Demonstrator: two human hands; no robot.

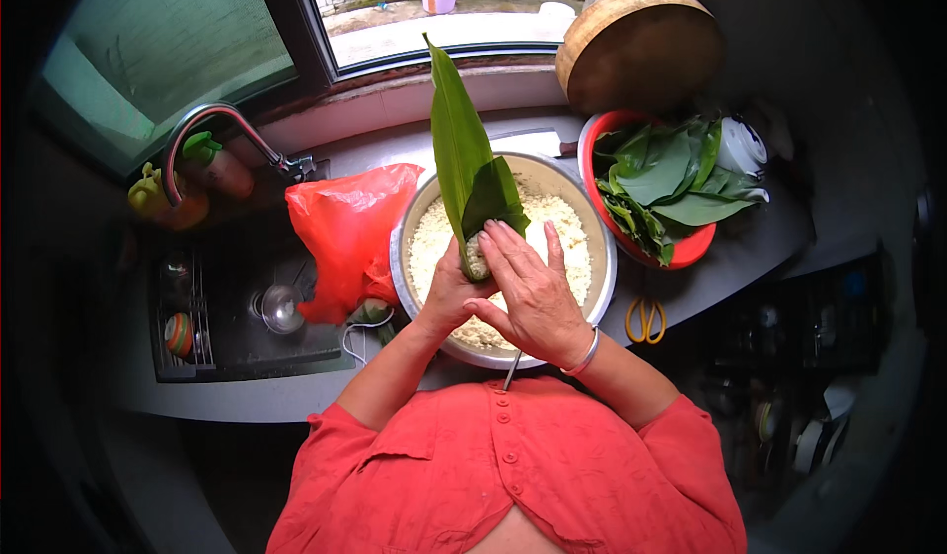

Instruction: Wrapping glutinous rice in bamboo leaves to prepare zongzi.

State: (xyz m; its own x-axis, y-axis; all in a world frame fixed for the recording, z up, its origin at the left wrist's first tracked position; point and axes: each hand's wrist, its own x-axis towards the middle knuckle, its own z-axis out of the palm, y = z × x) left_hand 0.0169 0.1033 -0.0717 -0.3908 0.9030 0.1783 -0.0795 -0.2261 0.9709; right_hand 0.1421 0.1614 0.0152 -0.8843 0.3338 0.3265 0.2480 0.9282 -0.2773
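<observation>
Over a metal basin (400,258) of pale rice-like grain (566,221), my left hand (447,287) holds a long green leaf (459,117) bent into a cone. Some grain shows inside the cone's lower end. My right hand (529,287), its fingers extended, rests its fingertips against the folded leaf and the grain; its palm holds nothing that I can see. The leaf's tip points up towards the window. Below my right hand, a thin metal handle (513,369) sticks out over the basin's near rim.
Right of the basin stand a red bowl (695,247) of green leaves (658,169) and yellow-handled scissors (646,321). Behind lies a cleaver (529,142). A round wooden board (644,51) leans upright at the window. Left are a red plastic bag (348,221), a sink (244,347) and a faucet (222,110).
</observation>
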